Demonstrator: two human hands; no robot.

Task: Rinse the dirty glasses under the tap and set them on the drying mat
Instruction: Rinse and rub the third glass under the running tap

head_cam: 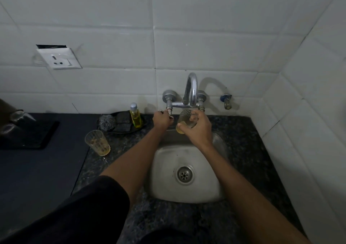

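Left hand (160, 119): closed on the tap handle (170, 115)
Right hand (198, 126): gripping a dirty glass (187, 121) under the spout (192, 90), over the sink (215, 187)
Advice: open gently, tilt the glass
Waiting: second glass (97, 142), left of the hands; drying mat (37, 139) further left

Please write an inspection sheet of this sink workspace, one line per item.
Surface: dark speckled stone counter around a steel sink; no running water visible.
Job's things: ribbed clear glass with yellowish residue upright on counter; second glass held below chrome tap spout; dark drying mat at left carrying upturned glasses.
Clutter: yellow soap bottle, steel scourer, dark sponge.
Grippers: left hand on tap handle; right hand gripping second glass.
Cables: nothing seen.
Surroundings: white tiles, loose wall socket.
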